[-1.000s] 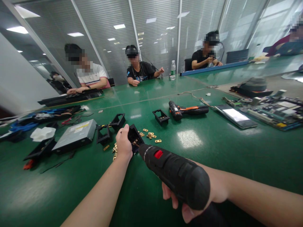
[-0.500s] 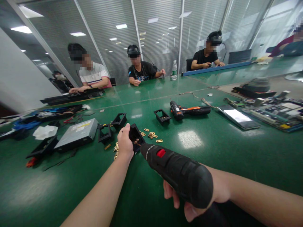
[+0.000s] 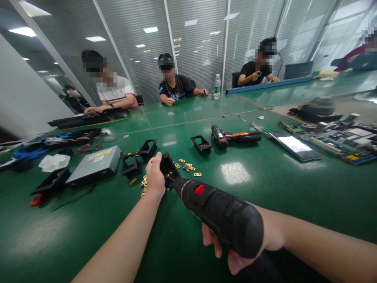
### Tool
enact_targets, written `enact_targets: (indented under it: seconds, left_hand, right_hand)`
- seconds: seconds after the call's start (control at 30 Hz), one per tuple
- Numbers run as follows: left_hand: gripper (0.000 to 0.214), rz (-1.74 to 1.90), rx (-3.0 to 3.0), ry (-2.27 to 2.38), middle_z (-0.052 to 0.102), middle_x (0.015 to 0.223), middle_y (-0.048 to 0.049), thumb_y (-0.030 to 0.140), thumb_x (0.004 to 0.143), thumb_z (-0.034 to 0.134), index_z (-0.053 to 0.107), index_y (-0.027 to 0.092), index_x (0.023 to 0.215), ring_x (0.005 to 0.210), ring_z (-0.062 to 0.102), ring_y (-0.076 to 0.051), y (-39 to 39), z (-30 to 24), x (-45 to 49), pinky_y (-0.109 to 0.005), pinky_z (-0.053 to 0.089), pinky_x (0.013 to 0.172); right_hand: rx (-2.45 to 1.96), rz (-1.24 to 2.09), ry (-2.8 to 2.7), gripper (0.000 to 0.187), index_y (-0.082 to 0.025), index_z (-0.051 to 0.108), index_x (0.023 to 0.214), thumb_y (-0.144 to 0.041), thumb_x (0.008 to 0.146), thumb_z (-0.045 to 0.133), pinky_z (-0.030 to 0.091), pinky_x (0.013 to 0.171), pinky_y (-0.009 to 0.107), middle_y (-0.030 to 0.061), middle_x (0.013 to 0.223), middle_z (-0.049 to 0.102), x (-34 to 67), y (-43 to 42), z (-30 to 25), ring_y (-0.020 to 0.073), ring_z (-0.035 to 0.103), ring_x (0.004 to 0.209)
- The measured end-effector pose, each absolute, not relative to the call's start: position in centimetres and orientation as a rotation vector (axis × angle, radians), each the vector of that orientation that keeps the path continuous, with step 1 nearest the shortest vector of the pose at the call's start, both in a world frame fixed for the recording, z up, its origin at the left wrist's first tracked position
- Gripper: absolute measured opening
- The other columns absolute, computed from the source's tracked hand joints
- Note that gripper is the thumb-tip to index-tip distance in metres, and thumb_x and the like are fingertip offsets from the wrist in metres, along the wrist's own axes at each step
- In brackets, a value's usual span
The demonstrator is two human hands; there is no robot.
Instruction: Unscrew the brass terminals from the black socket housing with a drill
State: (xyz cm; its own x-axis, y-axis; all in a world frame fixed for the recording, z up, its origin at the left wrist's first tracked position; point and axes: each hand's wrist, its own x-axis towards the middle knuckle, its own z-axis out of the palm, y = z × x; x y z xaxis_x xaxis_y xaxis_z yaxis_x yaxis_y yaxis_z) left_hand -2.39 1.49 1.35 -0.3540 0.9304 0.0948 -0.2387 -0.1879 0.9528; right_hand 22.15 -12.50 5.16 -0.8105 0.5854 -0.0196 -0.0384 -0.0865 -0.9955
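Observation:
My left hand [image 3: 155,177] grips a black plastic frame [image 3: 171,164] by its left side, tilted up with its hollow facing me. Brass-coloured pieces show inside the frame. In my right hand [image 3: 240,251] is a black cordless drill [image 3: 219,214] with a red switch on top. Its bit points into the frame; whether the tip touches a screw I cannot tell. Small brass plates [image 3: 188,167] with two holes lie just beyond and right of the frame, and more brass plates [image 3: 144,184] lie beside my left hand.
More black frames [image 3: 201,144] stand around the table. Behind lies an orange-and-black drill [image 3: 235,136]; right of it are a phone [image 3: 295,146] and circuit boards [image 3: 350,141]. A metal disc drive [image 3: 93,166] sits left. Several people work across the table, near a water bottle [image 3: 217,86].
My view has shifted very slightly. Both hands, the frame and the drill keep nearly the same pose. Across the table, a person at the right has raised a hand a little.

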Motion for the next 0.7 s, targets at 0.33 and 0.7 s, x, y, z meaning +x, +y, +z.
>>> enact_targets:
  seconds: [0.33,0.7]
  left_hand:
    - [0.054,1.666,0.984,1.160,0.066,0.072,-0.0010,0.074,0.075,0.081,0.064,0.023,0.083,0.074,0.070,-0.024,1.90,1.03,-2.77,-0.035,0.054,0.070]
    - [0.052,1.699,0.958,1.167,0.067,0.072,-0.0017,0.071,0.075,0.082,0.066,0.022,0.083,0.075,0.071,-0.025,1.87,1.08,-2.53,-0.036,0.055,0.070]
  right_hand:
    - [-0.588,1.974,-1.767,0.056,-0.015,0.069,0.076,-0.040,0.049,0.111,0.055,0.067,0.026,-0.0003,0.081,0.070,22.09,-12.52,4.72,0.0154,0.066,0.075]
    - [-0.491,1.933,-1.740,0.046,-0.014,0.072,0.079,-0.027,0.054,0.109,0.055,0.070,0.027,0.0022,0.083,0.074,22.01,-12.49,4.75,0.0169,0.068,0.076]
